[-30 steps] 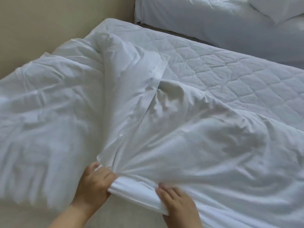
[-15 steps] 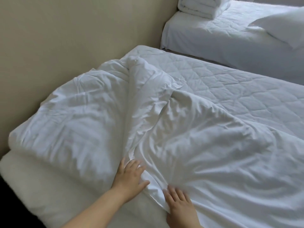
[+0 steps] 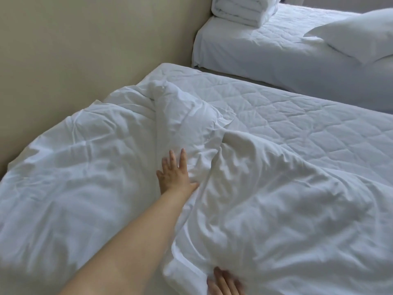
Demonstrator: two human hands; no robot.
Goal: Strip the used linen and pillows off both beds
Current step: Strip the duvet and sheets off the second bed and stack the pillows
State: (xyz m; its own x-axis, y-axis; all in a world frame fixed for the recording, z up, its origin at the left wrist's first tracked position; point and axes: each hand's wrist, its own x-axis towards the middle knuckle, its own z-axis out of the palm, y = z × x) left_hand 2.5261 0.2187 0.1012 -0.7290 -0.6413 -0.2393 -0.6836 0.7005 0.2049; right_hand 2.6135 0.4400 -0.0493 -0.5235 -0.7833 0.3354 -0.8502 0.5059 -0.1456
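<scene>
White duvet [image 3: 276, 199] lies bunched across the near bed [image 3: 308, 124], its fold running away from me toward the wall [image 3: 85, 50], my left hand [image 3: 173, 175] flat and splayed well up that fold, my right hand [image 3: 225, 282] at the near hem, whether gripping I cannot tell.

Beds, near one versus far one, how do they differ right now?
The near bed carries a crumpled duvet; the far bed carries a neatly folded stack. The far bed holds a pillow; no pillow shows on the near bed. Both show white quilted covers.
</scene>
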